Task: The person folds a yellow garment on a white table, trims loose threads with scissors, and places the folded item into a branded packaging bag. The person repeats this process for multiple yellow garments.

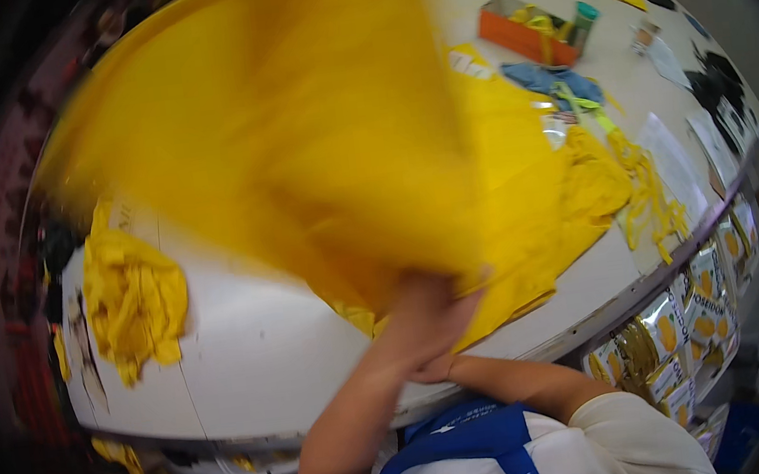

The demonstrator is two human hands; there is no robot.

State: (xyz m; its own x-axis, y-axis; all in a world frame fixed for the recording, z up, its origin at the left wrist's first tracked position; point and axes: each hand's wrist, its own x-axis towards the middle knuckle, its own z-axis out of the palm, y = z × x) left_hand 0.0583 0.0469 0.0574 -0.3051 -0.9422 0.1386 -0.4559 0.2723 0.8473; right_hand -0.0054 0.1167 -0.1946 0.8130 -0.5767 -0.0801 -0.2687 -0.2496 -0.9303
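A large yellow cloth point(293, 134), smeared by motion, swings through the air above the table and fills much of the view. My left hand point(425, 311) is at the cloth's lower end and appears closed on it; the fingertips are blurred and hidden in the folds. Just below, my right hand point(432, 369) sits by the left wrist, mostly covered, so its fingers do not show. Flat yellow fabric point(514, 184) lies on the table beneath and right of the raised cloth. A crumpled yellow cloth point(136, 302) rests at the left.
On the white table point(254, 364), an orange open box point(525, 38) holds yellow pieces beside a green-lidded container point(583, 17). Near it are blue cloth point(549, 82), yellow strips point(640, 179) and white paper point(671, 162). Printed packages point(667, 335) fill trays below the right edge.
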